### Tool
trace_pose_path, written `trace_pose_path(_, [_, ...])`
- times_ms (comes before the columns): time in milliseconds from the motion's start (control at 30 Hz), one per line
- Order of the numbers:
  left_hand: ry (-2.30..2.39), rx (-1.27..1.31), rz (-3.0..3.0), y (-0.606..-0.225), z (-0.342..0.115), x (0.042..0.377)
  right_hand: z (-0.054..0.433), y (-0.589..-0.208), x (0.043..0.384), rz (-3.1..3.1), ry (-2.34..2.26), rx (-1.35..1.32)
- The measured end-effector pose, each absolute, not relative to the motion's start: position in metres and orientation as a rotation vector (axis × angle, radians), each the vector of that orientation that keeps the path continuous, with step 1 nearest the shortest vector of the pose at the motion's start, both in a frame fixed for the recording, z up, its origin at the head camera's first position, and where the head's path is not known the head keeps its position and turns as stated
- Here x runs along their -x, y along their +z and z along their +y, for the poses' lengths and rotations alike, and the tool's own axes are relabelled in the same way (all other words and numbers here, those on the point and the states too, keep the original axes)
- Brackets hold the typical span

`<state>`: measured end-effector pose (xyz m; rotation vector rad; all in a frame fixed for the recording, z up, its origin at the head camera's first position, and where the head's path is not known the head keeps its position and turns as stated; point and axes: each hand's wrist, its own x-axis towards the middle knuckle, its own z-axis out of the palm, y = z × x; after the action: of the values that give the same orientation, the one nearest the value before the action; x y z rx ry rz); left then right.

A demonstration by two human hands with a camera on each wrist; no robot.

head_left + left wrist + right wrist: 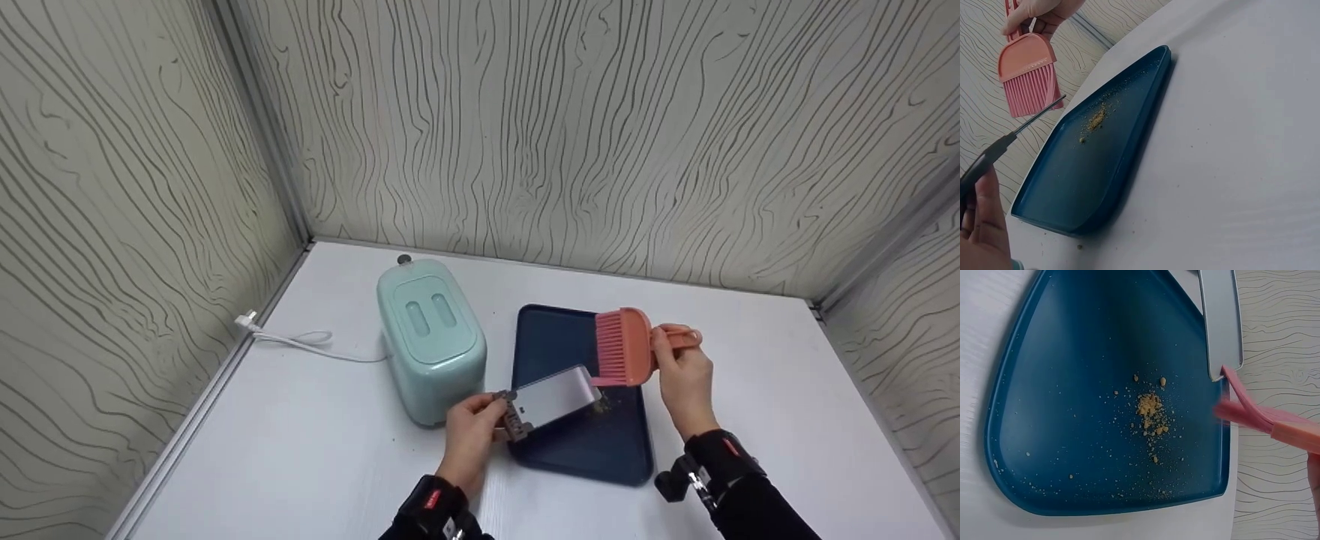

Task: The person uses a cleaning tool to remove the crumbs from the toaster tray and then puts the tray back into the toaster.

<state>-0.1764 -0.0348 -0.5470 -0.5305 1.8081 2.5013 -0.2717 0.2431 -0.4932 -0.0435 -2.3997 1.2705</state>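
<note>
My left hand [469, 436] pinches the dark end of a toaster crumb tray [556, 397], whose flat metal plate slants over a dark blue tray [553, 337]. An orange brush [636, 349] with pink bristles is gripped by its handle in my right hand [686, 379]. In the right wrist view, some bristles [1247, 396] bend against the far edge of the metal plate. Yellowish crumbs [1150, 408] lie in a small heap on the blue tray, with finer specks scattered around them.
A mint green toaster [439, 341] stands left of the blue tray, close to my left hand. Its white cord and plug [247, 321] trail to the table's left edge. Patterned panels [480, 135] enclose the white table [315, 442] at the back and sides. Small specks dot the tabletop.
</note>
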Motion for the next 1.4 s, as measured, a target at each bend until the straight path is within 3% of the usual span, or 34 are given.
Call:
trace_pose_path(767, [2.493,0.598,1.856,-0.548,-0.034,0.179,0.248,-0.490,0.268,-2.323,1.228,0.068])
trace_pose_path(1400, [2.490,0.598,1.833,-0.547,-0.035,0.177,0.211,-0.465,0.257,-2.262,1.494,0.040])
